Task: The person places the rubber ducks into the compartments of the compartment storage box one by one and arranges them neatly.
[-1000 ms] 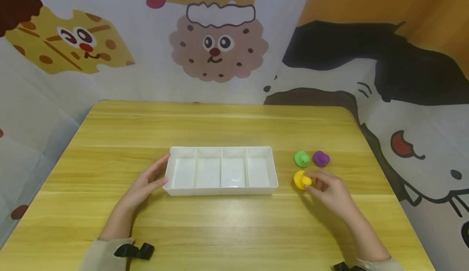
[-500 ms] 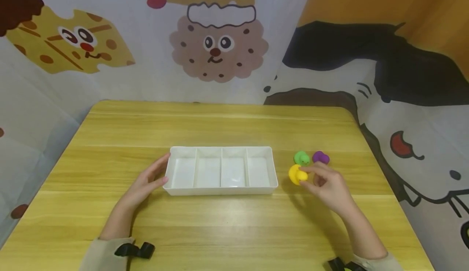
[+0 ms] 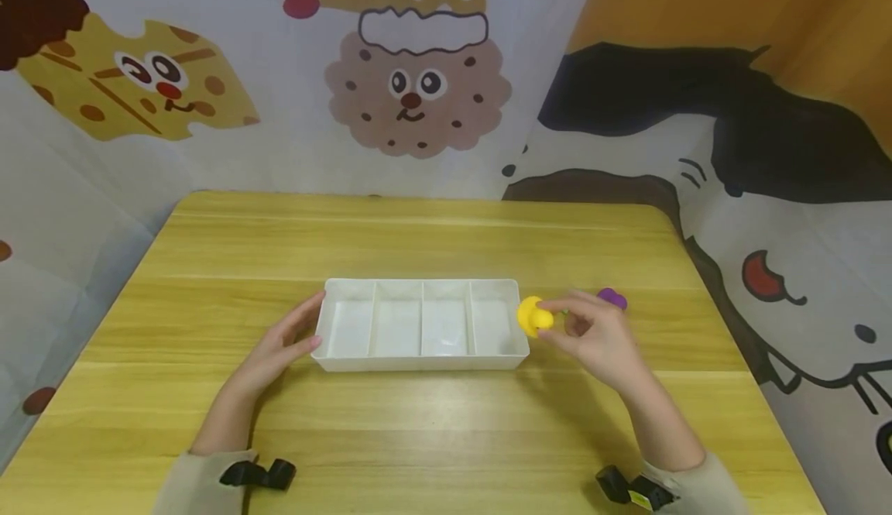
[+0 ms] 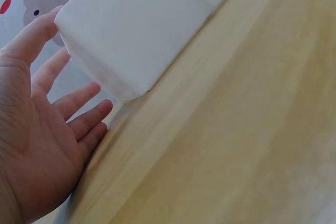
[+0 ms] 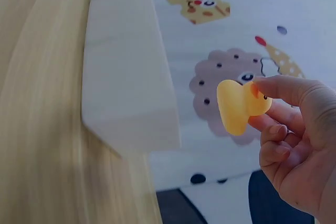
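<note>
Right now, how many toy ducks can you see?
2 plainly: a yellow duck pinched in the right hand beside the tray, and a purple duck behind that hand. Another may be hidden.

Behind the right hand (image 3: 595, 337), hidden almost fully: green duck (image 3: 563, 313); only top of purple duck (image 3: 612, 296) visible. Cut by upper frame edge in left wrist view: white tray (image 4: 142, 24).

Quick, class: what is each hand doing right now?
Left hand: open, fingers resting against the white tray.
Right hand: pinching the yellow duck.
</note>
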Available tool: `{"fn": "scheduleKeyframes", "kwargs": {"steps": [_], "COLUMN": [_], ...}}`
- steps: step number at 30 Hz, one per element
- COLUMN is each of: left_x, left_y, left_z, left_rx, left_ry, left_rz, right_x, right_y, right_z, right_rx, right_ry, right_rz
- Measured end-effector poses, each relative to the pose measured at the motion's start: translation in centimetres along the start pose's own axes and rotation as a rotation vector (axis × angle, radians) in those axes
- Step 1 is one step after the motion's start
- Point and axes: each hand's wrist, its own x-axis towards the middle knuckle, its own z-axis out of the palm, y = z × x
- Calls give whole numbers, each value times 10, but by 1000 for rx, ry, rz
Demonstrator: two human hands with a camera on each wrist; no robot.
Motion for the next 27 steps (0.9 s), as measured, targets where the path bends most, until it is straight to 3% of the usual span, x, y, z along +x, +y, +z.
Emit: {"fn": "scheduleKeyframes", "kwargs": {"steps": [4,10,20,27], "left_x": [0,0,0,-1], "left_y": [1,1,2,1], "left_z": [0,0,0,0], "left_rx": [2,0,3,-5], "left_ry": [1,-4,-10,-7], "left_rz": [3,3,-9,-5], "right_x": [10,25,47,61], "right_y": [-10,-25,-41,-57], "right_z": [10,26,59,84], "right_rx": [25,78,169,191], "right_ry": [-30,-99,-154,-208], "right_rz": [9,88,-23,-30]}}
